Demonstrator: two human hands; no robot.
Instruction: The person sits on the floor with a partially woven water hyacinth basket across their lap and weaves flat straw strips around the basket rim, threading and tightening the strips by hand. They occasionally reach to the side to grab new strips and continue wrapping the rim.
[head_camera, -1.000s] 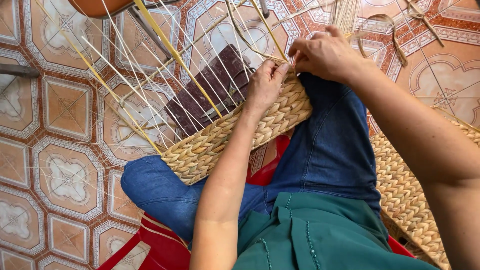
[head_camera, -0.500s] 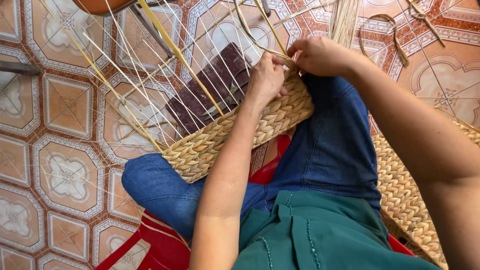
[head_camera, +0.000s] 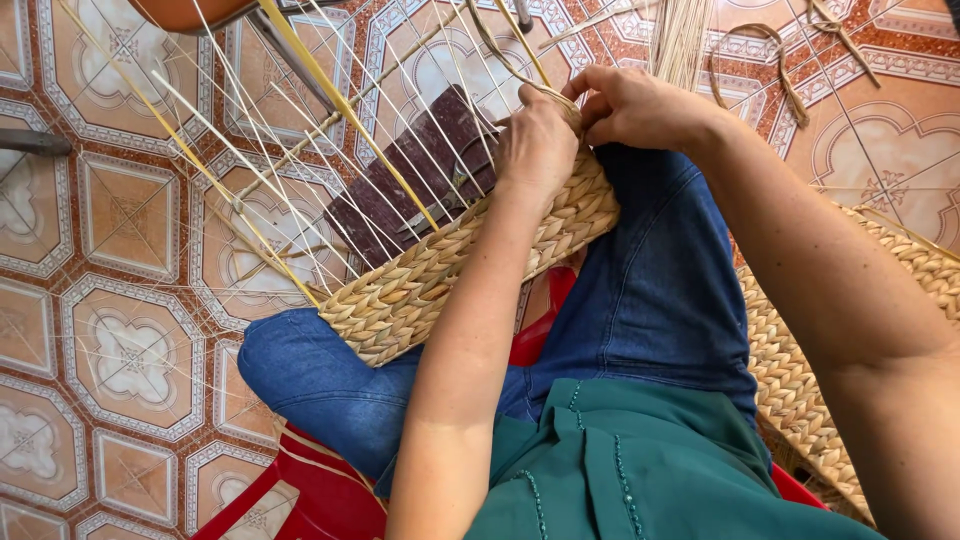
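Pale stakes (head_camera: 250, 170) fan out over the tiled floor (head_camera: 110, 350); the woven basket (head_camera: 450, 270) rests across the knee. Left hand (head_camera: 535, 145) presses its rim, right hand (head_camera: 640, 105) pinches a straw strand (head_camera: 500, 50).

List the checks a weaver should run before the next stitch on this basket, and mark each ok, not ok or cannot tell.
1. Left hand pressed on the woven band: ok.
2. Right hand pinching the strand at the band's top edge: ok.
3. Band resting across the lap, on the jeans: ok.
4. Upright stakes fanned apart, not crossed: cannot tell.
5. Spare bundle of fibre lying on the tiled floor close to the right hand: ok.
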